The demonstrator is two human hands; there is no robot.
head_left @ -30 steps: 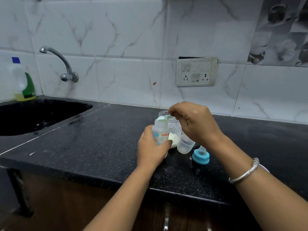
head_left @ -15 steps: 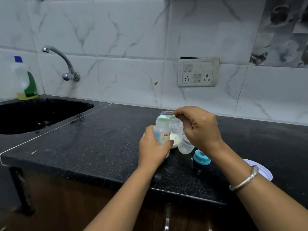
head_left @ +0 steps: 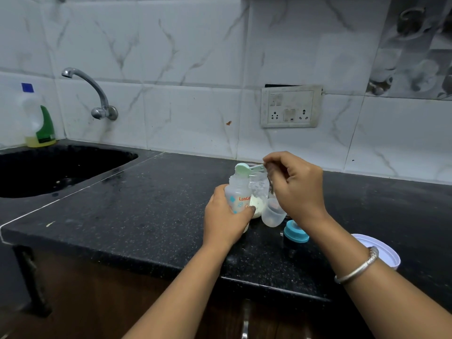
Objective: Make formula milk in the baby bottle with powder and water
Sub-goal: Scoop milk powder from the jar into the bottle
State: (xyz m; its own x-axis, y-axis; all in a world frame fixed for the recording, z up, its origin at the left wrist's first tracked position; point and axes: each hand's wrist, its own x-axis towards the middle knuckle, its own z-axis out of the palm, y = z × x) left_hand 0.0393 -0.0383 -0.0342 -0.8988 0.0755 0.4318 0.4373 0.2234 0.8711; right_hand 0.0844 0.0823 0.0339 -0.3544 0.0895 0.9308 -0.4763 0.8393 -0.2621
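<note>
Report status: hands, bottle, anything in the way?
Left hand grips baby bottle. Right hand pinches scoop, bowl at bottle mouth. Powder jar close behind bottle; mouth unobstructed.

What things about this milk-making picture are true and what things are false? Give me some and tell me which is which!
1. The left hand holds the baby bottle. True.
2. The right hand pinches a spoon just over the bottle's open mouth. True.
3. The blue bottle top is screwed onto the bottle. False: it lies on the counter.
4. Water is pouring from the tap. False: no water shows coming from it.
</note>
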